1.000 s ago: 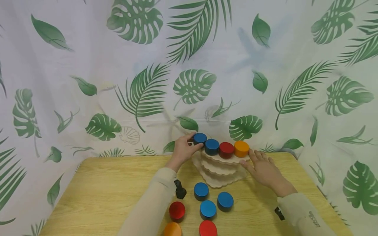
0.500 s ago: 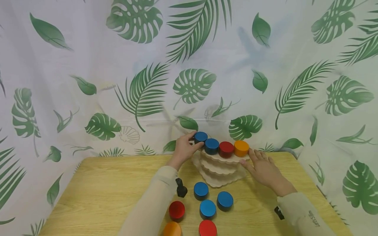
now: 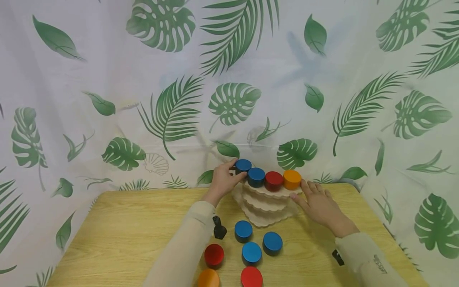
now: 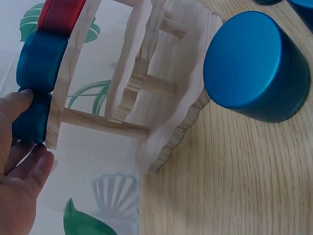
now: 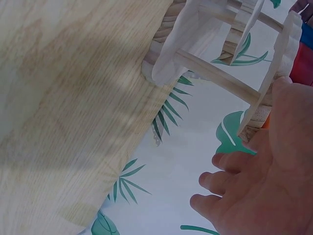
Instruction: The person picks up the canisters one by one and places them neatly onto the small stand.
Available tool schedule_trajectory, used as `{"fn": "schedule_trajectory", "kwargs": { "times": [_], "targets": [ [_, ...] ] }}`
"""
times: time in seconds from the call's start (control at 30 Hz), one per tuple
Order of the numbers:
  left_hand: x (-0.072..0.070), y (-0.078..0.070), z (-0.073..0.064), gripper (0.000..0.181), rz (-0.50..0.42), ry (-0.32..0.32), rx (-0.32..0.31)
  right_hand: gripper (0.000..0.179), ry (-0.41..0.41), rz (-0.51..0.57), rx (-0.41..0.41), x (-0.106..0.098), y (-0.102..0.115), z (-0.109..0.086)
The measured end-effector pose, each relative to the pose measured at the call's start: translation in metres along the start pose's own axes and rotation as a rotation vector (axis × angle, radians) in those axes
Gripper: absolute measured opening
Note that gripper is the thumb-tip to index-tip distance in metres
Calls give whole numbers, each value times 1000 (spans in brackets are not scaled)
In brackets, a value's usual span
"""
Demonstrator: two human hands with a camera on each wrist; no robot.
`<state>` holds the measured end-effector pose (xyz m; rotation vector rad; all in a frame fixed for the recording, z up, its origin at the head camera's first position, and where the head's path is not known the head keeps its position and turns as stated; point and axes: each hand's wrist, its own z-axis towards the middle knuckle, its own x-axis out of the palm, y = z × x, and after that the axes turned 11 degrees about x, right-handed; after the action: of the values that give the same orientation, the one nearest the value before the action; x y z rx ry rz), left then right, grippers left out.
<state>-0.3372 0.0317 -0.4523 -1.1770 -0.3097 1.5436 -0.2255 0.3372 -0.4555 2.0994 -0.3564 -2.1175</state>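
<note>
Clock below is centred on the stand, as seen fr. the head cam

L hand (image 3: 224, 181) at 10 o'clock: fingers & thumb bent partway round the end blue cylinder (image 3: 243, 165), pinching its sides; that cyl sits upright at 11 o'clock, at the far L end of the top tier. L wrist view shows thumb on one side, fingertips on the other, base against the wood

R hand (image 3: 320, 205) at 3 o'clock: fingers spread & fairly straight, no cyl in it; thumb on top tier's edge, index at the tier's end, just beside the orange cylinder (image 3: 292, 179) at 2 o'clock

Along top tier btwn those two: second blue cylinder (image 3: 256, 177), then red cylinder (image 3: 274, 181), approx 11 to 1 o'clock

Wooden stand (image 3: 265, 203) has 3 scalloped tiers, on wood-grain table (image 3: 143, 223)

Loose on table: near blue cylinder (image 3: 243, 231) at 7, another blue cylinder (image 3: 272, 243) at 6, third blue (image 3: 251, 253) btwn 6 & 7, dark red one (image 3: 214, 256) btwn 7 & 8; bright red one (image 3: 251, 277) at 6 & loose orange one (image 3: 208, 279) at 7, both cut by frame edge

Leaf-print curtain (image 3: 229, 59) behind, at 12
</note>
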Motion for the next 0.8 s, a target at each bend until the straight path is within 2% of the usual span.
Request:
{"fn": "schedule_trajectory", "kwargs": {
  "times": [0.27, 0.53, 0.67, 0.8],
  "targets": [
    [-8, 1, -9, 68, -68, -2, -50, 88, 6, 9, 3, 0, 1, -1],
    [-23, 6, -25, 52, -124, -54, 9, 88, 6, -2, 1, 0, -1, 2],
    [-29, 7, -35, 43, -109, -77, 41, 88, 8, 0, -3, 1, -1, 2],
    [-35, 8, -49, 40, -112, -41, 42, 89, 3, 1, -5, 2, -2, 1]
  ]
}}
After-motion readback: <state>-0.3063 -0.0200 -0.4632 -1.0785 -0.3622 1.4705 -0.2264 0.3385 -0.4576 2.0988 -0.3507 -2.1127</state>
